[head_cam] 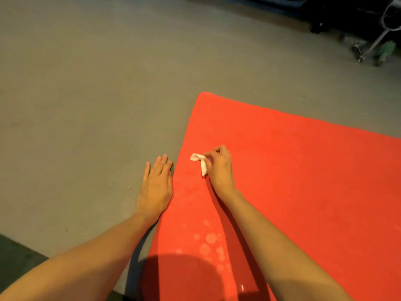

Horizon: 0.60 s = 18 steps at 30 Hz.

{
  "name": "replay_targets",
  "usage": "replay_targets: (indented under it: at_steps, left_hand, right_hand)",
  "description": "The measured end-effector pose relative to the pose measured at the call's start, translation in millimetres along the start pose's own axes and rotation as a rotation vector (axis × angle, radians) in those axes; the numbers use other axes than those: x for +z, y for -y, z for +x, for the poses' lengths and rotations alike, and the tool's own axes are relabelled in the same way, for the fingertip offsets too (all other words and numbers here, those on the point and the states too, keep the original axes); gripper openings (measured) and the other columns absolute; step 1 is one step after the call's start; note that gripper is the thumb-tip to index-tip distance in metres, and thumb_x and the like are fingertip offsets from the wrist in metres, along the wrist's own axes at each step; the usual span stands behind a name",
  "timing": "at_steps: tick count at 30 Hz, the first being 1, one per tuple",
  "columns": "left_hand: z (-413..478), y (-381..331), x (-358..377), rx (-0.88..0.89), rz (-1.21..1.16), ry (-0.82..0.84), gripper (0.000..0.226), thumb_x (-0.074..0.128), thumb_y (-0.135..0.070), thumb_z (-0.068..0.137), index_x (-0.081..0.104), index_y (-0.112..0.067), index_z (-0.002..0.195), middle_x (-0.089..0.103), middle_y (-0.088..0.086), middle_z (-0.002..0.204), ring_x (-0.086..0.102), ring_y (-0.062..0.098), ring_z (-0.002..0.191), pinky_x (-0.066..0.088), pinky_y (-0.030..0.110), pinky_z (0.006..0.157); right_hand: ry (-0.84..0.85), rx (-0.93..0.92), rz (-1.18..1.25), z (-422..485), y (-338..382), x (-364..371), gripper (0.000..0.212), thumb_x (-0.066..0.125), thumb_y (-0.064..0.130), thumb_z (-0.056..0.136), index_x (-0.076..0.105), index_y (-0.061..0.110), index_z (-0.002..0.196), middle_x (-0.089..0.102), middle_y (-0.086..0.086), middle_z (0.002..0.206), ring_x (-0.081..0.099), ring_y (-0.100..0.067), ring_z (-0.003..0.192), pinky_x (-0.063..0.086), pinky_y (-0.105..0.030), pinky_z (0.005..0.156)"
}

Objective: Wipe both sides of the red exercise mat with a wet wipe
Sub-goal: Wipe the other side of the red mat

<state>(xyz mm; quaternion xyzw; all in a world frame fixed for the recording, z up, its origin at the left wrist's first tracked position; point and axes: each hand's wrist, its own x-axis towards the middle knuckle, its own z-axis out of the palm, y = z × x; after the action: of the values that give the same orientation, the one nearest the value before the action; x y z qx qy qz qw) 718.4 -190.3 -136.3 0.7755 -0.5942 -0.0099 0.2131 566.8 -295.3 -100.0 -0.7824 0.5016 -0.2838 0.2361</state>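
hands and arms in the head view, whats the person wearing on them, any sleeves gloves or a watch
Nothing worn shows. The left hand and right hand have no gloves, and no watch, band or ring can be made out. Both forearms are uncovered down to the bottom edge of the picture, so no sleeves are in view.

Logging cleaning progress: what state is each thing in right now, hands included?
Red exercise mat: spread flat on the floor, pale spots near its near end.
Wet wipe: crumpled, on the mat.
Right hand: pinches the wet wipe.
Left hand: open, fingers straight, beside the mat's left edge.
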Motion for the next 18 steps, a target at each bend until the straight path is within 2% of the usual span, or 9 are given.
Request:
replay_targets:
  at_steps: [3, 5, 7, 10, 12, 15, 17, 18]
  left_hand:
    - [0, 2, 1, -0.031, 0.073, -0.013, 0.048, 0.032, -0.019, 0.089, 0.056, -0.010, 0.130, 0.047, 0.013, 0.143, 0.042, 0.030, 0.134, 0.017, 0.052, 0.113]
    - [1, 4, 2, -0.060, 0.117, -0.026, 0.047, 0.039, -0.015, 0.088, 0.055, -0.010, 0.132, 0.046, 0.013, 0.144, 0.041, 0.030, 0.135, 0.013, 0.052, 0.112]
    - [1, 5, 4, -0.071, 0.134, -0.030, 0.049, 0.043, -0.012, 0.086, 0.054, -0.009, 0.134, 0.046, 0.011, 0.144, 0.040, 0.028, 0.136, 0.011, 0.052, 0.112]
    - [0, 6, 7, -0.099, 0.093, -0.046, 0.051, 0.044, -0.009, 0.086, 0.051, -0.006, 0.136, 0.046, 0.010, 0.145, 0.040, 0.026, 0.137, 0.009, 0.051, 0.113]
    - [1, 6, 6, -0.117, 0.072, -0.058, 0.050, 0.042, -0.009, 0.086, 0.051, -0.004, 0.135, 0.046, 0.012, 0.144, 0.041, 0.027, 0.136, 0.008, 0.050, 0.113]
    - [2, 7, 5, -0.133, 0.091, -0.061, 0.049, 0.036, -0.014, 0.087, 0.054, -0.004, 0.132, 0.047, 0.016, 0.143, 0.042, 0.030, 0.135, 0.013, 0.053, 0.112]
    - [3, 8, 6, -0.132, 0.098, -0.064, 0.049, 0.038, -0.013, 0.087, 0.054, -0.005, 0.132, 0.048, 0.015, 0.142, 0.042, 0.029, 0.135, 0.018, 0.056, 0.111]
    - [3, 7, 6, -0.134, 0.089, -0.067, 0.048, 0.039, -0.013, 0.087, 0.054, -0.005, 0.132, 0.047, 0.015, 0.143, 0.041, 0.029, 0.136, 0.018, 0.056, 0.111]
  right_hand:
    - [0.022, -0.103, -0.038, 0, 5, 12, 0.014, 0.056, 0.009, 0.082, 0.067, 0.004, 0.087, 0.052, -0.011, 0.083, 0.053, -0.028, 0.078, 0.041, -0.036, 0.073]
    - [0.063, -0.175, -0.061, 0, 1, 12, 0.013, 0.061, 0.014, 0.081, 0.064, 0.003, 0.087, 0.053, -0.013, 0.083, 0.052, -0.028, 0.078, 0.039, -0.033, 0.073]
    - [0.096, -0.161, -0.029, 8, -4, 7, 0.012, 0.065, 0.013, 0.081, 0.064, 0.002, 0.082, 0.052, -0.013, 0.078, 0.055, -0.029, 0.072, 0.038, -0.031, 0.068]
    - [0.083, -0.156, -0.028, 9, 4, 8, 0.013, 0.063, 0.011, 0.086, 0.061, 0.003, 0.076, 0.052, -0.011, 0.073, 0.055, -0.030, 0.068, 0.039, -0.038, 0.064]
    - [0.184, -0.322, -0.031, -16, 19, 12, 0.016, 0.057, 0.011, 0.091, 0.056, 0.004, 0.077, 0.051, -0.011, 0.075, 0.052, -0.029, 0.070, 0.040, -0.037, 0.065]
    - [0.424, -0.623, -0.049, -46, 29, 13, 0.017, 0.049, 0.013, 0.094, 0.053, 0.004, 0.080, 0.049, -0.012, 0.078, 0.046, -0.026, 0.072, 0.036, -0.033, 0.066]
    - [0.437, -0.658, -0.096, -27, 26, 15, 0.017, 0.047, 0.012, 0.093, 0.051, 0.005, 0.078, 0.049, -0.013, 0.077, 0.043, -0.026, 0.072, 0.034, -0.034, 0.065]
    - [0.398, -0.613, -0.114, -11, 24, 19, 0.015, 0.048, 0.010, 0.091, 0.050, 0.005, 0.077, 0.049, -0.014, 0.076, 0.043, -0.027, 0.072, 0.034, -0.035, 0.064]
